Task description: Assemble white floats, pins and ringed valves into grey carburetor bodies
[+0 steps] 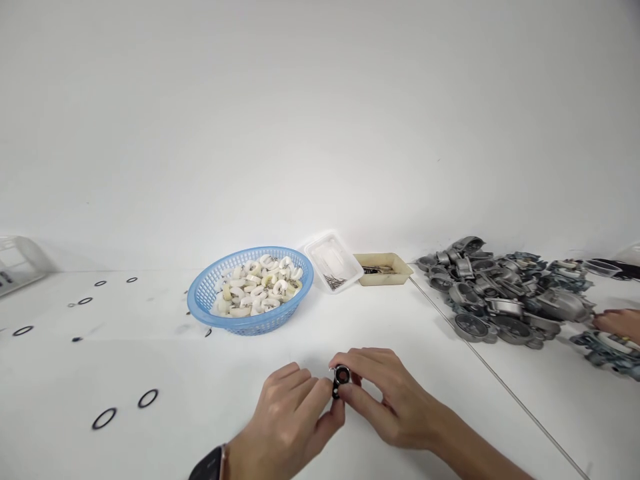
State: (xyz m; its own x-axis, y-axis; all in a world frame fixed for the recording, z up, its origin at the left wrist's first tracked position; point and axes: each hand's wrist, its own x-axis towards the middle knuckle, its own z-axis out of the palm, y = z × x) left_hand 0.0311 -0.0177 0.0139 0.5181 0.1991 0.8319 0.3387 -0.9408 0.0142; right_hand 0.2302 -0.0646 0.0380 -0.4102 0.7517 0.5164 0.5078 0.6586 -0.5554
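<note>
My left hand (285, 417) and my right hand (385, 393) meet low over the white table (150, 360), fingertips pinching one small round metal part with a dark ring (341, 377) between them. The part is partly hidden by my fingers. A dark watch sits on my left wrist (207, 465).
A blue basket (215, 283) of several white curved pieces stands behind my hands. A clear tray (334, 261) and a beige tray (384, 268) lie beside it. A pile of grey metal castings (505, 293) fills the right; another person's hand (620, 324) touches it. Black rings (104, 418) lie scattered left.
</note>
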